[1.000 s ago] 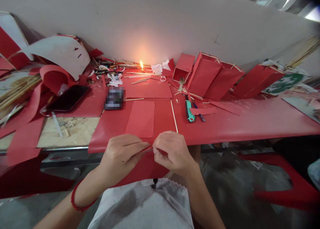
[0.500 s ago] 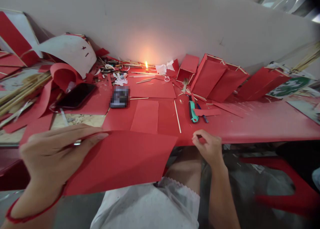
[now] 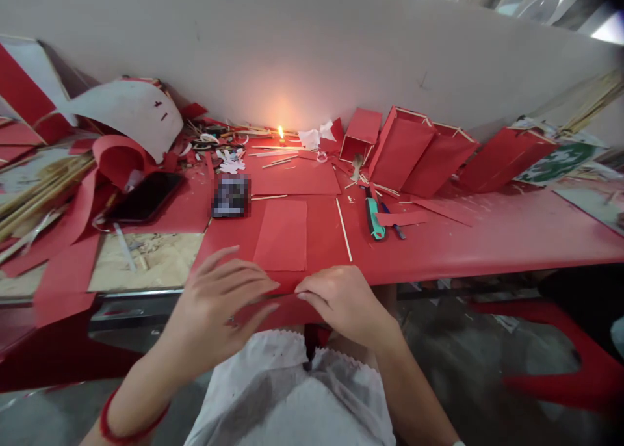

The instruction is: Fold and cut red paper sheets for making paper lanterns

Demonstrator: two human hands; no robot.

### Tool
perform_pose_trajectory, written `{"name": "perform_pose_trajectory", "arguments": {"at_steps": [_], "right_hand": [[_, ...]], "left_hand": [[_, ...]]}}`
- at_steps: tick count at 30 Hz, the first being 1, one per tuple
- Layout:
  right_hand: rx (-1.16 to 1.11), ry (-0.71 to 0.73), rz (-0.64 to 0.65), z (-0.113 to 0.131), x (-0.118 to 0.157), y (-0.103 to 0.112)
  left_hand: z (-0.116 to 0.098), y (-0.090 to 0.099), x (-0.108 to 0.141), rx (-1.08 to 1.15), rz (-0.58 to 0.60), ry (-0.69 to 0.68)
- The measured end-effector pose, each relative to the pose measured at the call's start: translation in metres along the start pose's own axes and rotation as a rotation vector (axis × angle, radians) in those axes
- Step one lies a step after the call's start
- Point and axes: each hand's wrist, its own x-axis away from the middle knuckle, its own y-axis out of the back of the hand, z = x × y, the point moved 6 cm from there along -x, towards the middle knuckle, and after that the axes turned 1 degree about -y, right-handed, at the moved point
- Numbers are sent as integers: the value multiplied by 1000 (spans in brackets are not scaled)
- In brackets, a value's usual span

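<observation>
A sheet of red paper (image 3: 287,311) shows between my hands at the table's front edge, seen nearly edge-on. The thumb and fingers of my right hand (image 3: 344,303) are closed on its edge. My left hand (image 3: 212,313) is beside the sheet on the left, fingers stretched out and thumb apart, with nothing gripped between them. Just beyond both hands, a smaller red paper rectangle (image 3: 281,236) lies flat on the red table surface (image 3: 324,238). A thin wooden stick (image 3: 344,230) rests to its right.
A lit candle (image 3: 281,137) burns by the wall. Red paper boxes with stick frames (image 3: 402,150) stand at the back right. A teal utility knife (image 3: 374,218) lies before them. At left are a phone (image 3: 146,197), paper strips and bamboo sticks (image 3: 46,192). A red stool (image 3: 550,374) stands right.
My left hand has moved right and opened, letting go of the sheet. My right hand has moved left and closed on the sheet, which now sits lower, between the hands.
</observation>
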Motion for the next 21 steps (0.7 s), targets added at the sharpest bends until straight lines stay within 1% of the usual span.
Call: {"name": "perform_pose_trajectory", "arguments": {"at_steps": [2, 4, 7, 10, 15, 18, 19, 21], "right_hand": [[128, 18, 60, 8, -2, -4], [188, 14, 69, 12, -3, -5], [129, -19, 55, 8, 1, -3], [49, -38, 50, -2, 8, -1], [-45, -2, 35, -12, 20, -3], [-119, -15, -43, -22, 30, 4], [-144, -29, -79, -27, 36, 10], [-175, -81, -161, -43, 50, 27]], "left_hand": [[-14, -11, -8, -76, 67, -99], [-23, -19, -17, -108, 109, -144], [-29, -26, -24, -109, 154, -180], [-33, -31, -24, -116, 189, -208], [-41, -38, -23, -87, 211, -228], [-34, -36, -24, -58, 282, -211], [-27, -32, -24, -64, 299, -206], [-3, -19, -22, -103, 301, -172]]}}
